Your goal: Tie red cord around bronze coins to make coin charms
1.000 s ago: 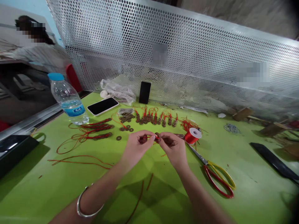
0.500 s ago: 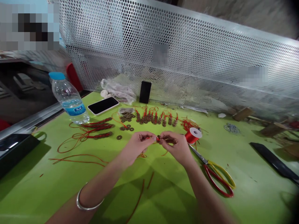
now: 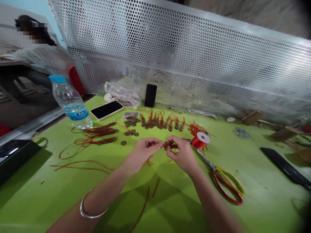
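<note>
My left hand is closed, thumb and fingers pinching a red cord. Facing it, my right hand pinches a small round coin at the cord's end; the fingers partly cover it. Just beyond the hands stand several stacks of coins tied with red cord. Loose coins lie to the left of these, near a heap of coins in clear plastic. Beside my right hand are a spool of red cord and scissors with red and yellow handles.
At left stand a water bottle and strung coin bundles. A phone lies flat; another phone leans against the perforated metal panel. A black object lies far right. A person sits beyond the table.
My right hand's fingers have curled in more around the coin, and the hand has tilted slightly. My left hand keeps its pinch almost unmoved.
</note>
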Demonstrator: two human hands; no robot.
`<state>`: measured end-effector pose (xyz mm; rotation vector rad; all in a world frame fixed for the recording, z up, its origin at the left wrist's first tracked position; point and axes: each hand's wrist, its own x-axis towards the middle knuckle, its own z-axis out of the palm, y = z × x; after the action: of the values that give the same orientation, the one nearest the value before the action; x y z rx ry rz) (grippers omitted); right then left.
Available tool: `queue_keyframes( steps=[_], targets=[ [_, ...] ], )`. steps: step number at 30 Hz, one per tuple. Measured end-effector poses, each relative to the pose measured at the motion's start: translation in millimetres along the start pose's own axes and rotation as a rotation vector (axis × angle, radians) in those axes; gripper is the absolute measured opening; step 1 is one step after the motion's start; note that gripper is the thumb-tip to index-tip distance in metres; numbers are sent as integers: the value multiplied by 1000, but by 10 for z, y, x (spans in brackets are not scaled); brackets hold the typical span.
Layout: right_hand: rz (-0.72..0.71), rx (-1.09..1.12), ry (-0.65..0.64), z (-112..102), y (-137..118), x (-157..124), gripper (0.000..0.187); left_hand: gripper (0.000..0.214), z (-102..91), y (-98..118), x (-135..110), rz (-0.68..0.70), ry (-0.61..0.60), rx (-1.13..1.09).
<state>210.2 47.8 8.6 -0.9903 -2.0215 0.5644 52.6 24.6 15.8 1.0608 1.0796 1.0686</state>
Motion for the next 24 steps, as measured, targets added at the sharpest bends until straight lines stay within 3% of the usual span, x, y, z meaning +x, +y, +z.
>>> queue_keyframes(
  steps=[10,24],
  targets=[
    [-65,-349,-27,-20,8,-12,13,16,-3,-63,12,252,117,402],
    [-30,-481,-112,-95,-6,-11,10,16,44,-93,2,230,57,460]
  ],
)
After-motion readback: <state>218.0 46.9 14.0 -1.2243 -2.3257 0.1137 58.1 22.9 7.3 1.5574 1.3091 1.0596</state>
